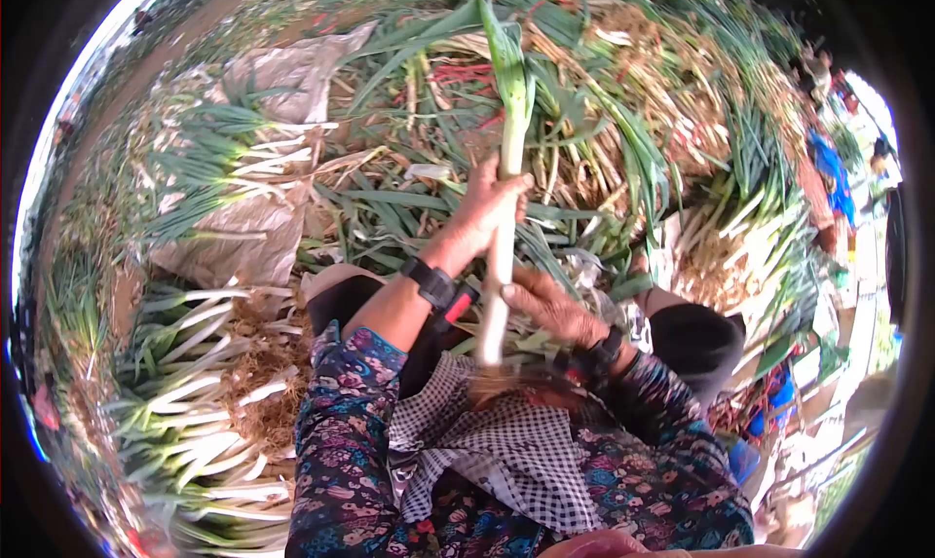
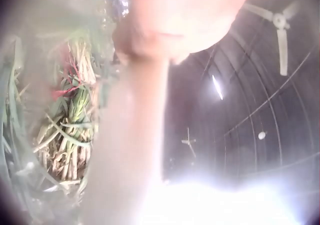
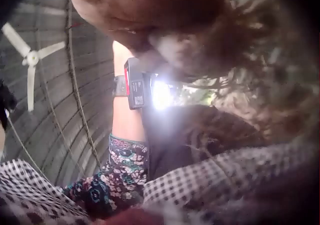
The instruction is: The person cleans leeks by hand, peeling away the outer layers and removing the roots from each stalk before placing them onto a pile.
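A long green onion point(image 1: 502, 256) stands nearly upright before my chest in the head view, leaves at the top and blurred roots at the bottom. Wrapped around the middle of its stalk is my left hand point(image 1: 484, 209). Lower on the white part, my right hand point(image 1: 553, 308) pinches the stalk from the side, its thumb against the front and its other fingertips partly hidden. In the left wrist view the pale, blurred stalk point(image 2: 132, 145) runs down below the left hand point(image 2: 170, 20). The right wrist view has the right hand point(image 3: 150, 20) dark and close to the camera.
Green onions with roots point(image 1: 195, 402) lie in rows at the left, others on a sheet point(image 1: 253, 251) beyond them. Loose leaves and bundles point(image 1: 584, 139) cover the ground ahead. Another pile point(image 1: 740, 237) lies at the right. A checked cloth point(image 1: 516, 461) covers my lap.
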A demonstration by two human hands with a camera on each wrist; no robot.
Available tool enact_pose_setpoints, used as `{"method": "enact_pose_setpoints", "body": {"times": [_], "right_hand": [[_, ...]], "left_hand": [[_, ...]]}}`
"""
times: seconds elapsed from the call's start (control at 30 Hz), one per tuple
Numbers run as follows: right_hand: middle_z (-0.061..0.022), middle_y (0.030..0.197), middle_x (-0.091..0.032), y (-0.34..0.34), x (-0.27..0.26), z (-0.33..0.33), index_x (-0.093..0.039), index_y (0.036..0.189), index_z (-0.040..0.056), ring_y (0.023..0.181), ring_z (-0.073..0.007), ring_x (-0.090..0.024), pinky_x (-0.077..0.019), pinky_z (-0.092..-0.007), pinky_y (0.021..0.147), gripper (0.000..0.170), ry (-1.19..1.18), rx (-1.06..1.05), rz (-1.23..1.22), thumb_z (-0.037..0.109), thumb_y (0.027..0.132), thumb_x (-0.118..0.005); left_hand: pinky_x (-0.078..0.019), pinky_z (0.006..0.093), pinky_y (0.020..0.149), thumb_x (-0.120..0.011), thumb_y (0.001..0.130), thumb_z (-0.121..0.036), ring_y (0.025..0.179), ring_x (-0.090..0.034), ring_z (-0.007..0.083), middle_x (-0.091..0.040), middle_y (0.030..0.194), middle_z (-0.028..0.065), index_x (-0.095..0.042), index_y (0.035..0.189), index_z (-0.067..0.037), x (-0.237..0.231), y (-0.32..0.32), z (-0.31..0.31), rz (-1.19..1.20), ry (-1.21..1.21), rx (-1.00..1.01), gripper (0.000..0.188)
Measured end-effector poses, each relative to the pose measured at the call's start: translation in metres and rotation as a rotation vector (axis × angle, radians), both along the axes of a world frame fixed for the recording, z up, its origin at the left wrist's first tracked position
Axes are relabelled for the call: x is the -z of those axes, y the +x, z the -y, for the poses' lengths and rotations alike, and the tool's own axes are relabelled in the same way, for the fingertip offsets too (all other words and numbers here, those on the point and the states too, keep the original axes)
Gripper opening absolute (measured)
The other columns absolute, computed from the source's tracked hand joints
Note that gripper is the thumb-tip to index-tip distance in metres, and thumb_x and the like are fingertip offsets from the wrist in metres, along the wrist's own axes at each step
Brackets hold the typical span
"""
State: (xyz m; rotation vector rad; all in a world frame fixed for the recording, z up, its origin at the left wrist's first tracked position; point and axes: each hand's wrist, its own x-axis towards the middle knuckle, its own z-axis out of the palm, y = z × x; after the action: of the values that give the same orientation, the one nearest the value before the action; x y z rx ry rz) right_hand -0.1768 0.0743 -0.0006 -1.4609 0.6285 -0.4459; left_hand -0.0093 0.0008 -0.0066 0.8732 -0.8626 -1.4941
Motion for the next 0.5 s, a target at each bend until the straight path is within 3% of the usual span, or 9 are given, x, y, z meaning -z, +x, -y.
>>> {"method": "enact_pose_setpoints", "body": {"times": [0.03, 0.1, 0.17, 0.2, 0.23, 0.33, 0.43, 0.5], "right_hand": [[-0.0113, 0.092, -0.063, -0.008, -0.006, 0.016, -0.052, 0.112, -0.0017, 0.085, -0.0232, -0.064, -0.0515, -0.0336, 0.077, 0.022, -0.395, -0.043, -0.191, 0.011, 0.095, -0.052], [-0.0184, 0.095, -0.063, -0.022, -0.017, 0.037, -0.054, 0.113, -0.0050, 0.095, -0.0349, -0.063, -0.0506, -0.0367, 0.084, 0.027, -0.746, 0.263, -0.217, 0.002, 0.088, -0.052], [-0.0194, 0.108, -0.061, -0.025, -0.034, 0.052, -0.053, 0.116, -0.0037, 0.107, -0.0367, -0.058, -0.0468, -0.0407, 0.093, 0.040, -1.090, 0.270, -0.178, -0.005, 0.077, -0.053], [-0.0199, 0.121, -0.055, -0.025, -0.050, 0.059, -0.051, 0.122, -0.0020, 0.117, -0.0349, -0.052, -0.0407, -0.0438, 0.101, 0.047, -1.302, 0.075, -0.112, -0.001, 0.075, -0.054], [-0.0181, 0.129, -0.051, -0.023, -0.053, 0.063, -0.047, 0.127, -0.0003, 0.123, -0.0313, -0.048, -0.0337, -0.0448, 0.108, 0.048, -1.378, -0.096, -0.138, 0.005, 0.080, -0.052], [-0.0152, 0.141, -0.041, -0.018, -0.038, 0.064, -0.041, 0.134, 0.0018, 0.131, -0.0282, -0.040, -0.0260, -0.0468, 0.115, 0.054, -1.551, -0.273, -0.245, 0.011, 0.082, -0.052], [-0.0122, 0.134, -0.048, -0.031, -0.033, 0.075, -0.047, 0.130, 0.0062, 0.129, -0.0257, -0.043, -0.0247, -0.0446, 0.116, 0.063, -1.602, -0.393, -0.172, 0.011, 0.070, -0.068], [-0.0082, 0.127, -0.053, -0.058, -0.017, 0.109, -0.055, 0.122, 0.0094, 0.123, -0.0277, -0.046, -0.0312, -0.0432, 0.110, 0.069, -1.515, -0.291, -0.394, 0.016, 0.058, -0.079]], "left_hand": [[-0.0467, 0.0211, 0.042, -0.063, 0.086, -0.007, 0.051, -0.052, 0.0075, -0.054, 0.069, -0.0004, -0.050, 0.110, -0.002, -0.007, 0.002, 0.000, 0.031, 0.031, -0.005, 0.028], [-0.0467, 0.0209, 0.043, -0.062, 0.085, -0.007, 0.051, -0.053, 0.0076, -0.056, 0.070, 0.0010, -0.050, 0.111, -0.001, -0.016, 0.013, -0.005, 0.083, 0.025, 0.104, 0.029], [-0.0465, 0.0216, 0.044, -0.059, 0.085, -0.006, 0.052, -0.053, 0.0082, -0.057, 0.072, 0.0020, -0.050, 0.111, 0.000, -0.019, 0.014, -0.020, 0.250, 0.018, 0.170, 0.028], [-0.0416, 0.0219, 0.042, -0.055, 0.085, -0.006, 0.053, -0.053, 0.0079, -0.057, 0.076, 0.0032, -0.050, 0.113, 0.002, -0.028, 0.009, -0.038, 0.238, 0.070, 0.179, 0.030], [-0.0411, 0.0233, 0.041, -0.054, 0.083, -0.005, 0.051, -0.053, 0.0089, -0.056, 0.076, 0.0040, -0.050, 0.112, 0.002, -0.022, 0.006, -0.050, 0.160, 0.042, 0.186, 0.030], [-0.0401, 0.0232, 0.041, -0.056, 0.082, -0.007, 0.050, -0.051, 0.0084, -0.055, 0.078, 0.0038, -0.046, 0.118, 0.003, -0.032, 0.014, -0.092, 0.406, 0.204, 0.414, 0.039], [-0.0412, 0.0210, 0.044, -0.057, 0.083, -0.006, 0.051, -0.049, 0.0051, -0.055, 0.079, 0.0009, -0.038, 0.137, 0.000, -0.060, 0.009, -0.137, 0.541, 0.159, 0.432, 0.058], [-0.0432, 0.0197, 0.046, -0.056, 0.083, -0.003, 0.053, -0.049, 0.0054, -0.058, 0.083, 0.0023, -0.033, 0.142, -0.001, -0.061, 0.013, -0.162, 0.585, 0.131, 0.431, 0.064]]}}
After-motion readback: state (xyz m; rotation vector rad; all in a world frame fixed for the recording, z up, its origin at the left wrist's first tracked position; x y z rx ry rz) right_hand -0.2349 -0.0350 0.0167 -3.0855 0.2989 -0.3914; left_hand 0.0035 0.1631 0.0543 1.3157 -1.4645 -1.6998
